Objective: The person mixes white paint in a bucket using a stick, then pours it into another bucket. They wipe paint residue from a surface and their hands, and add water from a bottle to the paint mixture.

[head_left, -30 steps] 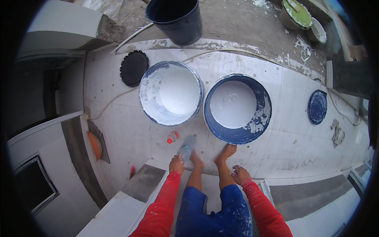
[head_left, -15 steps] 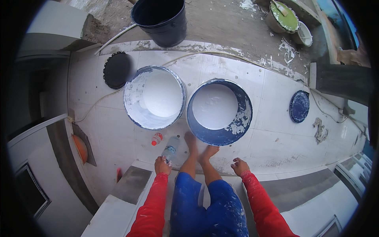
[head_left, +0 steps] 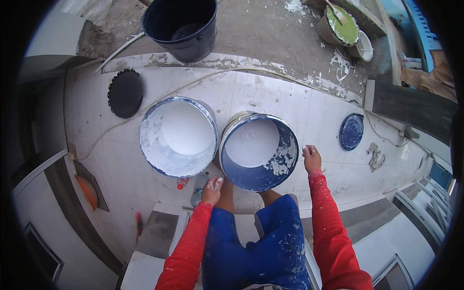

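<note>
Both hands have shifted since the earlier frame: the left hand (head_left: 211,191) has come away from the bottle's neck, and the right hand (head_left: 312,158) has swung forward and up, level with the right bucket (head_left: 246,178). From where I stand, going left to right, a scalloped black lid (head_left: 125,93) lies flat on the tiles. Next to it is the left bucket (head_left: 152,130), open, its inside wall smeared white above a pool of white paste (head_left: 190,129). Just below its rim pokes a small red-capped bottle (head_left: 182,183), and near that, on the floor close by the left hand, is a clear bottle (head_left: 195,197). Left fingers are loosely bent and part open, with nothing to be seen in them; whether they brush the bottle, I cannot tell. Then comes the right bucket, in front of the person's legs, also holding white paste, with dried flakes on its blue wall. Beside its rim, apart from it, hangs the right hand, fingers curled toward the thumb, no object showing; how tightly they close I cannot tell. Farther right lies a blue lid (head_left: 351,132). So, I'd judge, 2 buckets are uncovered and neither is used up; how much work is left isn't clear.
</note>
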The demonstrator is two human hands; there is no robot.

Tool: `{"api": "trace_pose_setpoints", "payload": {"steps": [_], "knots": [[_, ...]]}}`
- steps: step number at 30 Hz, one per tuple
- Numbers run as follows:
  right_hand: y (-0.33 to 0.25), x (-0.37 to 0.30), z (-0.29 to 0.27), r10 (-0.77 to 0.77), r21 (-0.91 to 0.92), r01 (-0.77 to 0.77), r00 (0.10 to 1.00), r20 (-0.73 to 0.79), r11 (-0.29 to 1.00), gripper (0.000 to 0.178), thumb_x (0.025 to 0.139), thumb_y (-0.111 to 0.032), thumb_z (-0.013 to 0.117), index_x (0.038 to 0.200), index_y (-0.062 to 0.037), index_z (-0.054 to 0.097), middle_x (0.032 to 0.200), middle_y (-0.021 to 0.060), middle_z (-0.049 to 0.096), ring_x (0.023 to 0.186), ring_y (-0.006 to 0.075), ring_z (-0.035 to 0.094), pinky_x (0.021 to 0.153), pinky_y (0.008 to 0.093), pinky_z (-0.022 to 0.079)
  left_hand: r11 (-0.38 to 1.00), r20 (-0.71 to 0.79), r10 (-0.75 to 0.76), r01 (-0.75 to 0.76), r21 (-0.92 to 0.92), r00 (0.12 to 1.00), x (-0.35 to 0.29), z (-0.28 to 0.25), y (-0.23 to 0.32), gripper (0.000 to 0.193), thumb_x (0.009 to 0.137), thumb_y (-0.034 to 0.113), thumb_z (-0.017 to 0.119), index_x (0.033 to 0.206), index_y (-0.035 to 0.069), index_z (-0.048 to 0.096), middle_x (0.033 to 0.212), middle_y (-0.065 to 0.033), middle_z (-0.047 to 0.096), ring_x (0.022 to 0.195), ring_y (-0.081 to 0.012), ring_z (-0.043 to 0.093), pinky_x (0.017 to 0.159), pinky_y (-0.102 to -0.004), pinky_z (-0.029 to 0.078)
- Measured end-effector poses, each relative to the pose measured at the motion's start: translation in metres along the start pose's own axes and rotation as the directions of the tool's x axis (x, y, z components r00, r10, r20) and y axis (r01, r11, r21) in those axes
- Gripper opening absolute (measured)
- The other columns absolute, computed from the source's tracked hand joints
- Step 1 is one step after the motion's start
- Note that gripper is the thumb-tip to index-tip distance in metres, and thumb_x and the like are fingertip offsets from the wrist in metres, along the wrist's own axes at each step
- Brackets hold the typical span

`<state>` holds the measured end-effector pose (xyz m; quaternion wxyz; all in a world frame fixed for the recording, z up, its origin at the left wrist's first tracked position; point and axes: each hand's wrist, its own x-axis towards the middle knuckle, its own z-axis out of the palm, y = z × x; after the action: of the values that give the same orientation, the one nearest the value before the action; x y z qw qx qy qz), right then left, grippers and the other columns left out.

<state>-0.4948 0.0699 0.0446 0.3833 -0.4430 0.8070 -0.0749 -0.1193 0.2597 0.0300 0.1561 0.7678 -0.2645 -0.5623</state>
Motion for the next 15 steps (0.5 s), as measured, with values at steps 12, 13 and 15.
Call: {"api": "trace_pose_setpoints", "payload": {"steps": [12, 13, 15], "knots": [[-0.087, 0.117, 0.074, -0.122, -0.011, 0.166, 0.763, 0.634, 0.986, 0.052, 0.099, -0.041, 0.039, 0.118, 0.0018, 0.060, 0.114, 0.0208, 0.063, 0.109, 0.0273, 0.059, 0.095, 0.0338, 0.042, 0.962, 0.040, -0.103, 0.110, -0.251, 0.994, 0.021, 0.026, -0.012, 0.047, 0.100, 0.039, 0.043, 0.125, 0.000, 0.052, 0.108, -0.0150, 0.063, 0.097, -0.0235, 0.062, 0.083, -0.0328, 0.049], [-0.093, 0.113, 0.076, -0.041, -0.005, 0.060, 0.744, 0.667, 0.998, 0.050, 0.100, -0.040, 0.037, 0.118, 0.0009, 0.060, 0.115, 0.0211, 0.063, 0.110, 0.0283, 0.058, 0.095, 0.0341, 0.042, 0.900, 0.064, -0.197, 0.206, -0.385, 0.978, 0.014, 0.029, -0.005, 0.047, 0.100, 0.041, 0.043, 0.125, 0.002, 0.052, 0.107, -0.0126, 0.063, 0.096, -0.0210, 0.063, 0.080, -0.0317, 0.051], [-0.077, 0.132, 0.069, -0.264, -0.111, 0.453, 0.682, 0.682, 0.885, 0.043, 0.102, -0.033, 0.033, 0.115, -0.0037, 0.062, 0.111, 0.0221, 0.064, 0.105, 0.0328, 0.060, 0.092, 0.0374, 0.044, 0.799, 0.093, -0.266, 0.273, -0.535, 0.960, 0.015, 0.041, 0.018, 0.047, 0.100, 0.043, 0.043, 0.124, 0.004, 0.052, 0.107, -0.0087, 0.063, 0.094, -0.0175, 0.063, 0.077, -0.0299, 0.053]]}}
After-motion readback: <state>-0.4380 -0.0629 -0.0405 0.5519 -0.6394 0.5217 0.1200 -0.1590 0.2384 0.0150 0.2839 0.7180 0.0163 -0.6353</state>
